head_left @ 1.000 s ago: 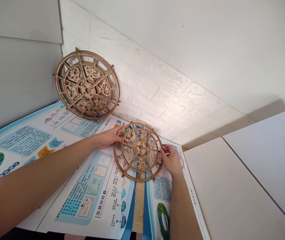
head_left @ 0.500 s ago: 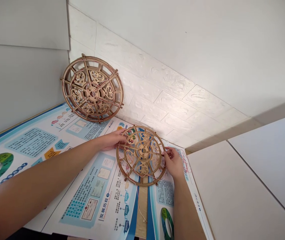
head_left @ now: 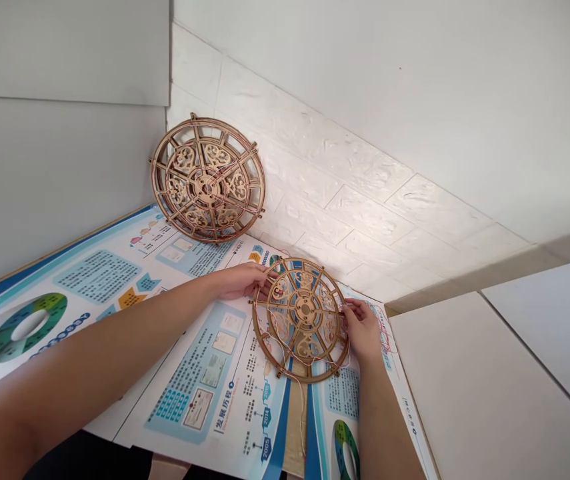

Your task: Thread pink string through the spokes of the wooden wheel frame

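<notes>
A round wooden openwork wheel (head_left: 305,310) with spokes and scroll patterns is held upright, slightly tilted, between my hands. My left hand (head_left: 249,280) grips its upper left rim, some fingers behind it. My right hand (head_left: 363,325) pinches the right rim with thumb and fingers. A thin pale wire (head_left: 303,413) loops across the wheel's lower part and hangs down below it. At the back left, a larger wooden wheel (head_left: 207,188), seemingly several stacked together with reddish wire on them, leans against the wall.
Printed poster sheets (head_left: 245,340) with blue graphics cover the table. Behind stands a white brick-pattern wall (head_left: 335,173). A grey panel (head_left: 65,160) rises at the left, and a white panel (head_left: 465,360) lies at the right. Reddish wire (head_left: 387,339) is beside my right hand.
The view has shifted, so everything appears farther right. Both hands still hold the wheel, and my left fingers reach further behind its rim.
</notes>
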`<state>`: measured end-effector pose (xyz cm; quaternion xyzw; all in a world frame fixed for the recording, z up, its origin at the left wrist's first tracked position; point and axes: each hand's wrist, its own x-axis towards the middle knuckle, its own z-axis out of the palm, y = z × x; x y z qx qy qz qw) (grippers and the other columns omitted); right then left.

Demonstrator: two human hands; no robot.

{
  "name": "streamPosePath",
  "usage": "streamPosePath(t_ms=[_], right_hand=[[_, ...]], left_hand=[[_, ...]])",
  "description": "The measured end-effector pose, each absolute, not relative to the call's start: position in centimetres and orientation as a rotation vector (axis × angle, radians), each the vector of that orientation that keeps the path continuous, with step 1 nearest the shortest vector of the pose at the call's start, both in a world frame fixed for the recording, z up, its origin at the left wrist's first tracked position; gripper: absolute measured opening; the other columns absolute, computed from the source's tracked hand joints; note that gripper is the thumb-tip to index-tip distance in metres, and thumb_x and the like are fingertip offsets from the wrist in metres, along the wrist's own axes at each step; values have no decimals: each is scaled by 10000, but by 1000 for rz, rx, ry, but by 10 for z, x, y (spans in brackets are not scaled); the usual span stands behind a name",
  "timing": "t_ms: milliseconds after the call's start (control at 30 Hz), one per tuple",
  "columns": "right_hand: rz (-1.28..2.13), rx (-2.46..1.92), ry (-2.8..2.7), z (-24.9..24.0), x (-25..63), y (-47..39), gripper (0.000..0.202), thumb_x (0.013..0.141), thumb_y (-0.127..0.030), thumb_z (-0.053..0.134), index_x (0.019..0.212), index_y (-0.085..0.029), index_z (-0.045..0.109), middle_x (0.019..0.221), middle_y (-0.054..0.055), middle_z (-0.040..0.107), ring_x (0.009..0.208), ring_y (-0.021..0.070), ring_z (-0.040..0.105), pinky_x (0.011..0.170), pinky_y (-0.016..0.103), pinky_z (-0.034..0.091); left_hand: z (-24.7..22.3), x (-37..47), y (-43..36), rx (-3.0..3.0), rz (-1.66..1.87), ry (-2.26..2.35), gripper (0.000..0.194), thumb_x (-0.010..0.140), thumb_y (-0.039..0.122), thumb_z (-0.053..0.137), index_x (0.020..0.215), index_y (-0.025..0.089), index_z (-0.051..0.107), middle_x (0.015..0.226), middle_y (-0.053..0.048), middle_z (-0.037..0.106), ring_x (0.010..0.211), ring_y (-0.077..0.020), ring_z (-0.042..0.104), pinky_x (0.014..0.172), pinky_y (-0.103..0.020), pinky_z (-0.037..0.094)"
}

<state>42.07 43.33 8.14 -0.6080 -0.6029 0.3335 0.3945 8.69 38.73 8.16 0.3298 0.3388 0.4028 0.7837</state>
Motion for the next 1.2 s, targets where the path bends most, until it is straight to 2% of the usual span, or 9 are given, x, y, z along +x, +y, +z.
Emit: streamPosePath(t_ms=[100,267,567,800,1000,1200], right_hand=[[863,-1542,-1510,78,423,437,365,694,-454,722,961,-212,662,875,52,691,835,234,644,746,358,521],[853,-1572,-1504,76,424,439,370,690,-456,717,966,-214,670,882,46,692,833,229,642,731,347,515],[852,-1564,-1502,75,426,439,356,707,-454,710,963,-210,672,869,37,684,824,217,635,729,331,509],[848,-1577,-1504,77,425,437,339,700,-436,712,947,-206,677,818,33,678,753,204,615,648,308,485],[840,-1555,-1511,78,424,436,315,707,-426,715,930,-206,684,816,33,681,746,201,613,651,309,489],[844,-1557,-1497,80,421,433,318,688,-426,717,913,-205,679,788,38,675,715,206,607,608,305,483]], left_hand=[[81,87,388,737,854,720,388,670,99,712,1050,136,640,914,-103,738,830,-195,721,807,-313,569],[82,86,387,793,828,649,485,598,30,660,1068,146,658,978,-100,753,900,-197,726,838,-302,562],[84,87,386,851,816,673,423,598,31,722,1004,150,702,1003,-88,753,906,-185,717,854,-289,547],[79,84,386,794,825,669,273,696,193,637,951,140,719,933,-105,756,877,-218,718,857,-348,567],[81,85,385,824,815,699,234,749,291,708,893,109,738,936,-147,754,859,-239,722,872,-374,573],[83,86,384,867,815,691,240,752,301,726,878,101,761,924,-151,756,858,-226,722,867,-341,575]])
